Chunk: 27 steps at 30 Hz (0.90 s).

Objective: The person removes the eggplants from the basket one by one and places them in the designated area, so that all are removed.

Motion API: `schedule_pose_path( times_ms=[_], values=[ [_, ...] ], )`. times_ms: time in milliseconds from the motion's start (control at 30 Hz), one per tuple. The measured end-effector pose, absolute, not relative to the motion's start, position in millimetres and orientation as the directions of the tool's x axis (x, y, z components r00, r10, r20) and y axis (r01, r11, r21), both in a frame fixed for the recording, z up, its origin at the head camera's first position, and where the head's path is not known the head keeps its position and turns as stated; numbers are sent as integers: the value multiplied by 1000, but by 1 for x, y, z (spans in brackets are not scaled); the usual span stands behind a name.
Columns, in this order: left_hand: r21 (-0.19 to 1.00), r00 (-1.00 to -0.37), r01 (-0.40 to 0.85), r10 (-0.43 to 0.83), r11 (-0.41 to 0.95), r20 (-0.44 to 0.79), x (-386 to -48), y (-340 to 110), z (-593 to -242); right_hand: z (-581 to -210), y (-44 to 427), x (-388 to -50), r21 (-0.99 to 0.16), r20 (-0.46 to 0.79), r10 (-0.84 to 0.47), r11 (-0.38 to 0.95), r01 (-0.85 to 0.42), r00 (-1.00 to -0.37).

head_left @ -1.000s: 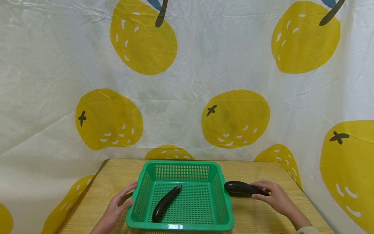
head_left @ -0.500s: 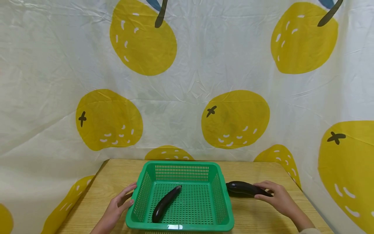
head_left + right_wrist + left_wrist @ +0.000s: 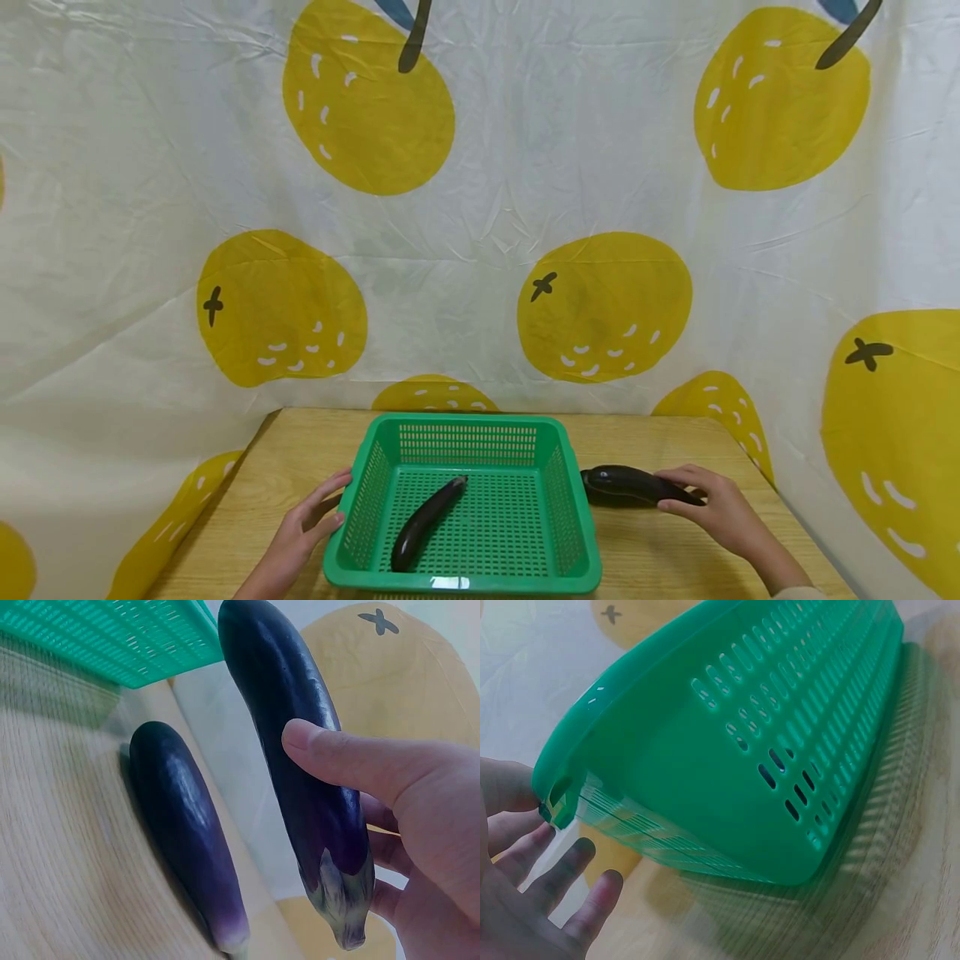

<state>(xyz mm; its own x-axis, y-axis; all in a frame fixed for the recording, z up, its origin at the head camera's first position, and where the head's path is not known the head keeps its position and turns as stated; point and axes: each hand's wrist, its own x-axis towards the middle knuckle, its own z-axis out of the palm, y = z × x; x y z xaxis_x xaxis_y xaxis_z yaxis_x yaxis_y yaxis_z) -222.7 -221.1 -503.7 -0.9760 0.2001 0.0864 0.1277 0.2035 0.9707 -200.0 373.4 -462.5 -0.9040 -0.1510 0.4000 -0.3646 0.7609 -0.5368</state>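
My right hand (image 3: 716, 504) holds a glossy dark purple eggplant (image 3: 622, 482) by its stem half, right of the green basket. In the right wrist view the thumb lies across this eggplant (image 3: 292, 735), with fingers behind it. A second eggplant (image 3: 184, 832) lies on the table below it; from the head it is mostly hidden. Another eggplant (image 3: 427, 523) lies slantwise inside the green perforated basket (image 3: 461, 583). My left hand (image 3: 300, 533) is at the basket's left rim, its fingers spread and fingertips against the edge (image 3: 544, 806).
The wooden table (image 3: 300, 442) carries the basket near its middle. A white cloth (image 3: 442, 317) printed with yellow fruit hangs behind the table and along its sides.
My right hand and the eggplant in it have moved slightly right, away from the basket's rim. The left hand, the basket and the eggplant inside it stay where they were.
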Motion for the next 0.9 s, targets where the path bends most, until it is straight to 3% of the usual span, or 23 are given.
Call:
schedule_pose_path(
  times_ms=[900],
  values=[
    [975,-977,119,198,187,81,-224,-220,-503,-472,378,-204,-543,337,-167,769,-337,-926]
  ],
)
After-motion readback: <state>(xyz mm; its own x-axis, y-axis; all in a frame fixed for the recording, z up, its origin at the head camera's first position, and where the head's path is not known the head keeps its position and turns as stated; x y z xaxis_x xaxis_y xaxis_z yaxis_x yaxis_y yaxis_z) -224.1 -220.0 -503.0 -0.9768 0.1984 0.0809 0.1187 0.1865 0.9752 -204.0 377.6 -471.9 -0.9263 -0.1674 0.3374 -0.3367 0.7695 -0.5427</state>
